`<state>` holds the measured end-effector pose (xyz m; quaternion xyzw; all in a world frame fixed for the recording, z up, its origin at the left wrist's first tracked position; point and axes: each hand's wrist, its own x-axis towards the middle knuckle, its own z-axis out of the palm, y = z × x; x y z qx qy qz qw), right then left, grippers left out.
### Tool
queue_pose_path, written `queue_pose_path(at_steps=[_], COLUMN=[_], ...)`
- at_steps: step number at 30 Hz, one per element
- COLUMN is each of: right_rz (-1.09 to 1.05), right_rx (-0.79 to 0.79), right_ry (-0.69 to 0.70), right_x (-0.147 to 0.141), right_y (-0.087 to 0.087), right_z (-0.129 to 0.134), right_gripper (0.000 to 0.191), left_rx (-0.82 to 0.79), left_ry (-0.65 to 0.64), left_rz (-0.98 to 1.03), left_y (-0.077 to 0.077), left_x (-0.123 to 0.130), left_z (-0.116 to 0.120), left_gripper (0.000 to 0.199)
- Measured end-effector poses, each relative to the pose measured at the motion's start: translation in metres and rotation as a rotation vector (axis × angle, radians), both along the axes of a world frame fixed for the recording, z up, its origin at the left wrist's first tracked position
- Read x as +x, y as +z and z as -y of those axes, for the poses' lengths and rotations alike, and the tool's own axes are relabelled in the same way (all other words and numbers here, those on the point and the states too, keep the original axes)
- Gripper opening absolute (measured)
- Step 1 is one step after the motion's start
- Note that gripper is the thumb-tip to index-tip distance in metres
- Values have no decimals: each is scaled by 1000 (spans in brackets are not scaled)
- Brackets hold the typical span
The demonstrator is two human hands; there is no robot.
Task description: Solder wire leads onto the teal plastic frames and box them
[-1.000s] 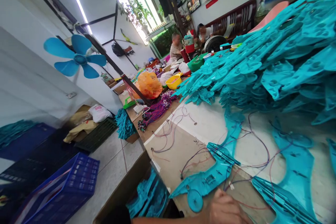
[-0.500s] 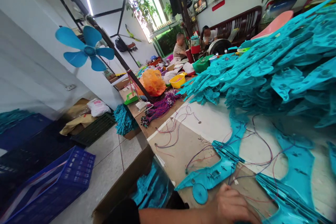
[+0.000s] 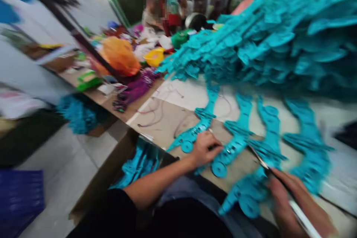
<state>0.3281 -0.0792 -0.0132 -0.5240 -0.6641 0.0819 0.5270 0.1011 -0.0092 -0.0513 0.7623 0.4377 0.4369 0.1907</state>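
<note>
Several turquoise plastic toy-like parts with round discs lie in a row on the table. My left hand (image 3: pixel 205 149) has its fingers curled, resting between the leftmost part (image 3: pixel 197 131) and the neighbouring part (image 3: pixel 232 148). What it pinches, if anything, cannot be made out. In my right hand (image 3: pixel 297 200) is a slim tool (image 3: pixel 302 218) with a metal tip, dark collar and white handle. Its tip points at the side of a third part (image 3: pixel 272 130). A nearer part (image 3: pixel 247 195), blurred, lies by my right fingers.
A tall heap of turquoise parts (image 3: pixel 251 41) fills the back right. Thin wires (image 3: pixel 156 108) lie at the left, near a purple wire bundle (image 3: pixel 139 87), an orange bag (image 3: pixel 118 55) and a yellow basket (image 3: pixel 154 57). A cardboard box (image 3: pixel 97 178) stands below the edge. Two people sit beyond.
The view has swung right and down, bringing more of the row into sight. My right hand and its tool now show. The left hand now appears farther left, between two parts.
</note>
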Motion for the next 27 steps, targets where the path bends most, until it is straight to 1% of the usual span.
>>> queue_pose_path(at_steps=[1,2,3,5,7,11,19,27], right_rz=[29,55,66,57,46,32,34,52], right_rx=[24,42,41,20,-1,-14,-51,-61], right_ry=[-29,-13,28,58,87,136,210,240], right_x=[-1,-3,-5,-11,-15,-20,-21,-22], right_y=[2,4,5,6,7,3,-9,-9], right_z=[7,12,16,20,22,26,25,23], right_gripper=[26,26,25,24,24,24,29,28], left_rx=[-51,-103,-156,-245,-291,-285,-276,-282], left_ry=[-11,-5,-4,13,17,9,13,5], left_rz=[14,20,13,-9,-16,6,17,27], left_y=[2,4,4,5,5,6,1,3], left_x=[-2,-4,-5,-7,-6,-3,-2,-2], left_z=[4,7,9,12,15,20,16,17], left_gripper=[21,20,18,14,11,10,11,11])
